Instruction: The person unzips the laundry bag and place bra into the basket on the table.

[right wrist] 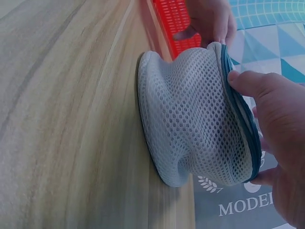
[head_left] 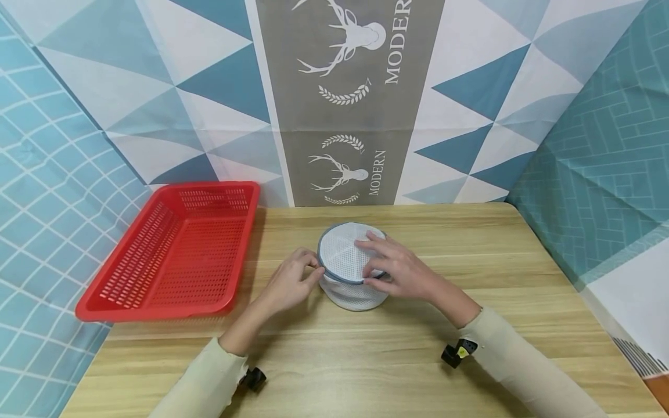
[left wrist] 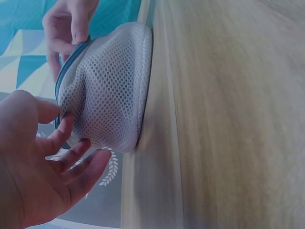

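A round white mesh laundry bag (head_left: 342,255) with a blue-grey zip rim stands on the wooden table, its sides sagging in soft folds. At the left of the rim, my left hand (head_left: 292,281) pinches the edge between thumb and forefinger; its other fingers spread beside the mesh (left wrist: 109,86) in the left wrist view. My right hand (head_left: 397,268) grips the rim on the opposite side. Its thumb lies on the zip edge of the bag (right wrist: 195,114) in the right wrist view, and its fingers reach over the top panel.
A red plastic basket (head_left: 237,278) with slotted walls sits at the left of the table (head_left: 334,360). Patterned cloth (head_left: 209,87) hangs along the back and both sides. Each sleeve has a small black device (head_left: 459,352) at the wrist.
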`<act>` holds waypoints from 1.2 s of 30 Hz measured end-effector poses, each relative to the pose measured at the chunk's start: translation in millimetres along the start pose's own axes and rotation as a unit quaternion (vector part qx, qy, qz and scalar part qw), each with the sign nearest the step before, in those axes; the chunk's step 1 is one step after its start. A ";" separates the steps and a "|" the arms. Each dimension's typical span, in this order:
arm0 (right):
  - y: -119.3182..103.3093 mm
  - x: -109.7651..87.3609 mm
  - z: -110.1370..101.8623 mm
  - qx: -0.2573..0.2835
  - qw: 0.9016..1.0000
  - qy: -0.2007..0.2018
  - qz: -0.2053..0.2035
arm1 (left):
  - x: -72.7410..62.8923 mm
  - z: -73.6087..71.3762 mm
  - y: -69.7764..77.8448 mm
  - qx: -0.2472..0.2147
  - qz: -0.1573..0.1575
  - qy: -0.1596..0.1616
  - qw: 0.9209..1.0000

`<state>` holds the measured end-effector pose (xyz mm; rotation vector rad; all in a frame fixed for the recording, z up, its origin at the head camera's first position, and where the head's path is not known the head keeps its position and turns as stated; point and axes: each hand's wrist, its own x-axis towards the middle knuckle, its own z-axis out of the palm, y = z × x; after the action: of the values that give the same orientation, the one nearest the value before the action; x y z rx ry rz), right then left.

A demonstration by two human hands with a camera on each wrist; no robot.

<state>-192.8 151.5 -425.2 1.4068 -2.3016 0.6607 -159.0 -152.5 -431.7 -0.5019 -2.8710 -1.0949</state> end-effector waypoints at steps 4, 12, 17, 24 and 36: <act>-3.0 0.1 0.6 0.004 1.000 -0.014 0.010 | -0.4 0.2 -0.8 -0.003 0.005 -0.008 1.000; -6.8 1.3 0.6 0.038 0.996 -0.035 0.068 | -1.1 0.1 -3.2 0.009 0.001 -0.008 1.000; -7.6 1.1 -2.1 0.057 0.994 -0.013 0.093 | -1.1 -0.9 -4.9 0.015 -0.007 -0.007 1.000; -9.6 5.6 2.9 -0.003 0.998 -0.003 0.069 | 2.2 -0.6 0.9 0.022 -0.015 0.005 1.000; -12.8 9.1 12.8 -0.046 0.992 -0.014 0.113 | 2.0 1.7 6.4 0.036 0.015 0.008 0.999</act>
<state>-186.1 132.7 -428.4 1.1335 -2.5027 0.5933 -158.8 -146.4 -428.6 -0.5267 -2.8671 -0.9836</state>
